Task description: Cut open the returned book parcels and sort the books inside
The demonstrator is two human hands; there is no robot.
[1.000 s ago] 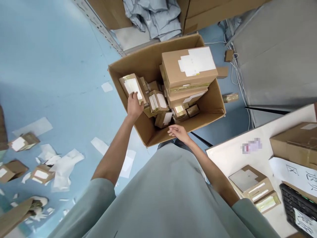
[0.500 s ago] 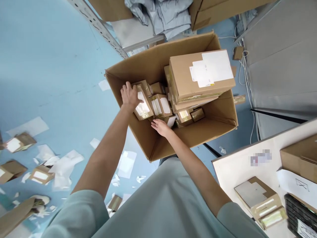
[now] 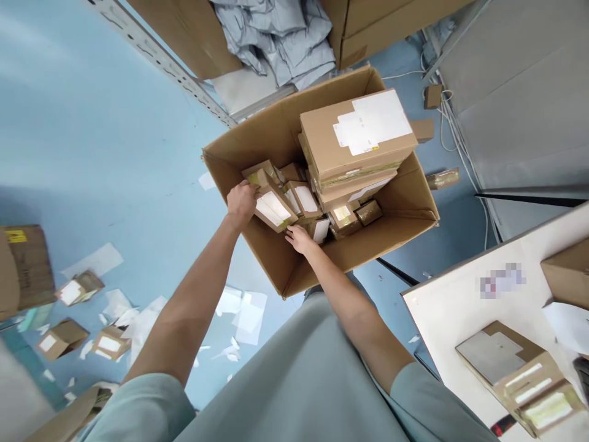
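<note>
A big open cardboard carton [image 3: 368,236] stands on the blue floor, filled with several small taped parcels and larger flat boxes [image 3: 356,135] stacked at its right. My left hand [image 3: 240,201] is closed on the end of a small labelled parcel [image 3: 272,207] near the carton's left wall. My right hand [image 3: 299,238] reaches in just below that parcel, fingers curled against its lower edge and a neighbouring small parcel [image 3: 319,228].
Small parcels [image 3: 76,288] and torn paper scraps lie scattered on the floor at left. A white table [image 3: 464,294] at right carries flat boxes [image 3: 515,368]. Grey mailer bags [image 3: 280,37] and more cartons sit behind the carton; cables run along the right.
My left hand has shifted from the parcel's top to gripping its end, and the parcel now tilts rightward. My right hand has come up to touch it.
</note>
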